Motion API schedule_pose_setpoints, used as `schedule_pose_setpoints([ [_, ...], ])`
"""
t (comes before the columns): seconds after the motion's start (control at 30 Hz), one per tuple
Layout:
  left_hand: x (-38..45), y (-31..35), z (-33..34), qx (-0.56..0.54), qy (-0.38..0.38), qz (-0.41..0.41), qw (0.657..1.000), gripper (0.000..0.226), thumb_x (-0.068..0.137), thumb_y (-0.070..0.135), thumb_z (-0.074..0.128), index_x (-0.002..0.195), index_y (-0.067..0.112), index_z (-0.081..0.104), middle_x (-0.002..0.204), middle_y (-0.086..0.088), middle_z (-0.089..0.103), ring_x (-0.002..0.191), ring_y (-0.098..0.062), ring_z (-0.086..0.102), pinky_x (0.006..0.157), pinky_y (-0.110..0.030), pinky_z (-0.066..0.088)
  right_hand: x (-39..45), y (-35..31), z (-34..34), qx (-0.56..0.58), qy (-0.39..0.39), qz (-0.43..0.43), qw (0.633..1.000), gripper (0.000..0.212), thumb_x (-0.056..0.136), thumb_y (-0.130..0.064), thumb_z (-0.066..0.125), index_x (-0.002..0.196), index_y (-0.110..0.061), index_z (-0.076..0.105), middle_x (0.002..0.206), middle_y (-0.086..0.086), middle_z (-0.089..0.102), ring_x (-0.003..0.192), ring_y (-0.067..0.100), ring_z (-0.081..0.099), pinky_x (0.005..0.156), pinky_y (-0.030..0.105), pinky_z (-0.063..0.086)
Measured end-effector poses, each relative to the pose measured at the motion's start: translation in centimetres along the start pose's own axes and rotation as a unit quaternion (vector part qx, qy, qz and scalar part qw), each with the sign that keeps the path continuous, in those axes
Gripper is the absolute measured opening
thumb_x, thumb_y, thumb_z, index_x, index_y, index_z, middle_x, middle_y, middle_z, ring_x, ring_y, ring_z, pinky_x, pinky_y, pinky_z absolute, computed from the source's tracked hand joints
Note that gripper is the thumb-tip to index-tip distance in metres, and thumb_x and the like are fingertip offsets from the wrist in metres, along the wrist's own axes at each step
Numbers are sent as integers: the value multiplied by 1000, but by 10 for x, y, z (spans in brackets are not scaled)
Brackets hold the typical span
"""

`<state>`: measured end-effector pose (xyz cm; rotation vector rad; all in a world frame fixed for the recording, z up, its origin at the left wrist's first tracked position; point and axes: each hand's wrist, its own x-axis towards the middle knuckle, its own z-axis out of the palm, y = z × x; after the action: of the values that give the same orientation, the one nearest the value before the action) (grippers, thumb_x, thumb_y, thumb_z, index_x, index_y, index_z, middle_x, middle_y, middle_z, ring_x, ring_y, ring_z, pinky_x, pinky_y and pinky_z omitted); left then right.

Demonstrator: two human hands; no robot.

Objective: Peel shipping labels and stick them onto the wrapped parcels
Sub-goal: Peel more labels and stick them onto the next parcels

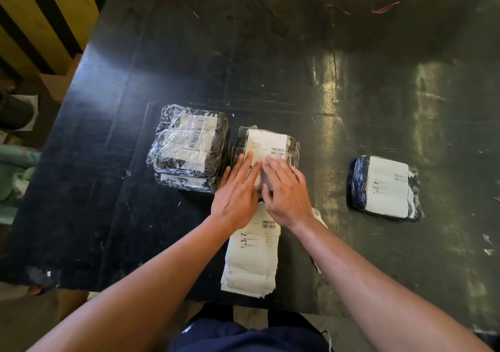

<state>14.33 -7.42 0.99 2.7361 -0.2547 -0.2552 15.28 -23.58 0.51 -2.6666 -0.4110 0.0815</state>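
Head view, looking down: both hands lie flat on the middle parcel (pixel 269 153), smoothing a shipping label (pixel 266 142) onto its clear wrap. The left hand (pixel 238 189) has straight fingers pressing the label's near left part; the right hand (pixel 286 189) presses beside it with fingers only slightly bent. Neither grip is closed round anything; both are open, palms down.

To do this step well, I judge the fingers should sweep outward from the label's middle toward its edges, pushing air out, then rub down the corners, since the crinkled film gives an uneven bed and corners may lift.

The middle parcel sits on the dark counter (pixel 297 67), touching or nearly touching the stack of wrapped parcels (pixel 186 149) to its left. A labelled parcel (pixel 385 188) lies well apart to the right. The pile of label sheets (pixel 251 257) lies near the counter's near edge, under the wrists.

The label's near half is hidden beneath the hands, so whether it is fully stuck cannot be told. Print on all labels is too small to read. How many parcels the left stack holds is unclear.
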Motion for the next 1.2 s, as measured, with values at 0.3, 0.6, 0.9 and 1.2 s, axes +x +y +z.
schedule_pose_setpoints([
  [0.3, -2, -12, 10, -6, 11, 6, 1000, 69, 108, 26, 38, 168, 20, 6, 176, 5, -3, 161, -8, -8, 132, -43, 15, 71, 2, -12, -79, -125, 31, 988, 67, 108, -43, 20, 168, -16, 6, 177, 0, 0, 163, 17, -2, 128, 60, -7],
  [0.6, 0, -15, 9, -20, -12, 5, 1000, 68, 110, 30, 35, 168, 22, 3, 176, 9, -9, 159, -4, -15, 132, -43, 14, 63, 39, -26, -98, -114, 125, 981, 70, 108, -46, 25, 168, -20, -2, 176, -3, -6, 163, 21, -5, 125, 61, -11],
  [0.9, 0, -18, 8, -7, -6, 13, 1000, 66, 110, 33, 37, 168, 21, 8, 176, 8, -4, 160, -6, -10, 132, -43, 14, 33, 15, -18, -143, -112, 31, 983, 66, 106, -46, 18, 168, -24, 14, 175, -8, 6, 163, 20, -1, 126, 66, -7],
  [1.2, 1, -18, 11, -12, -16, 9, 1000, 68, 110, 35, 34, 168, 21, 3, 176, 7, -9, 160, -8, -14, 132, -45, 15, 13, 13, -21, -123, -96, -11, 988, 67, 105, -47, 22, 167, -21, 15, 175, -3, 4, 163, 23, -3, 127, 64, -6],
])
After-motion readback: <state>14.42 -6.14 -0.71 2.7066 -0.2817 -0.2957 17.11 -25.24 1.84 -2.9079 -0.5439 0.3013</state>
